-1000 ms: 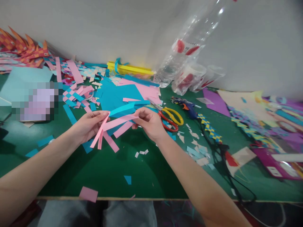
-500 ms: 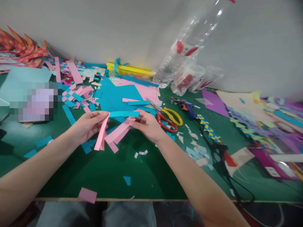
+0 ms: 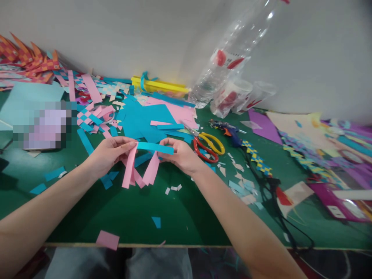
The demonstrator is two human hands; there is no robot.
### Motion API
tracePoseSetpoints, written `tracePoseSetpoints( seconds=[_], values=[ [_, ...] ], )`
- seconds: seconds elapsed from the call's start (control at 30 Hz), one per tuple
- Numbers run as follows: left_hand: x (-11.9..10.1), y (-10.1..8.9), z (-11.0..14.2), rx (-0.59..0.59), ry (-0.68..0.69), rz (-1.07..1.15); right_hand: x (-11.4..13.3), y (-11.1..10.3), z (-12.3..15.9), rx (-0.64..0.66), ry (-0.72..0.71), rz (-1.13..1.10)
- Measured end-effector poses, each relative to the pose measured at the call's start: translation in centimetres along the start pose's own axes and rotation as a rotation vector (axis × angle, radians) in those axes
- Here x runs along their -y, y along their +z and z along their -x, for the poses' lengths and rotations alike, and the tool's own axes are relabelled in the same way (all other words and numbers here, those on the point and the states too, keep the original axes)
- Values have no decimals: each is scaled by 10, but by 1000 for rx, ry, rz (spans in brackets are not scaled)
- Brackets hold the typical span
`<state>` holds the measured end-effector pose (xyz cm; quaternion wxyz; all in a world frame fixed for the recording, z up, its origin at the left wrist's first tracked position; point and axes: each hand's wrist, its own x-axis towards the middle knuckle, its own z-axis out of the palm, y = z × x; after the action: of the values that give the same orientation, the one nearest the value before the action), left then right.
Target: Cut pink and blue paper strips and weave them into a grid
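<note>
A blue paper strip (image 3: 154, 147) runs level between my two hands. My left hand (image 3: 114, 152) is closed, its thumb and fingers pinching the left end, where folded pink paper strips (image 3: 129, 168) hang down. Closed near the other end, my right hand (image 3: 179, 154) grips the blue strip, with more pink strips (image 3: 151, 169) drooping beside its fingertips. How the strips join behind the fingers is hidden. Scissors (image 3: 207, 145) with red and yellow handles lie just right of my right hand.
A glue gun (image 3: 226, 131) with a black cord lies beyond the scissors. Blue paper sheets (image 3: 148, 118) spread behind my hands, near a plastic bottle (image 3: 229, 58) leaning at the wall. Woven paper pieces (image 3: 90, 118) and scraps cover the left. A purple case (image 3: 334, 201) sits at right.
The blue strip's right end has dipped lower and sticks out past my right fingers. The pink strips by my right hand have swung to hang more steeply.
</note>
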<state>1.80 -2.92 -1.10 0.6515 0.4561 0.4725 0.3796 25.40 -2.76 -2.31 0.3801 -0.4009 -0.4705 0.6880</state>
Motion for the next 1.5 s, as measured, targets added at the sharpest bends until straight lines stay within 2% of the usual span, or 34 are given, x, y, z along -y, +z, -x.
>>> tracePoseSetpoints(
  seconds=[0.13, 0.33, 0.67, 0.97, 1.17, 1.3, 1.5],
  values=[
    [0, 1, 0, -51, 49, -55, -2, -2, -2, -27, 25, -66],
    [-1, 5, 3, -98, 147, -204, -1, 1, -4, -136, 30, -148],
    [1, 11, 6, -223, 219, -236, -9, 14, -1, -215, -7, -206],
    [1, 11, 6, -244, 233, -196, -9, 23, 3, -197, -14, -299],
    [1, 9, 5, -279, 216, -127, -8, 24, 1, -155, 69, -418],
    [3, 7, 2, -301, 227, -87, -6, 28, 2, -108, 104, -412],
    [6, 5, 0, -299, 258, -73, -5, 31, 6, -140, 146, -360]
  ],
)
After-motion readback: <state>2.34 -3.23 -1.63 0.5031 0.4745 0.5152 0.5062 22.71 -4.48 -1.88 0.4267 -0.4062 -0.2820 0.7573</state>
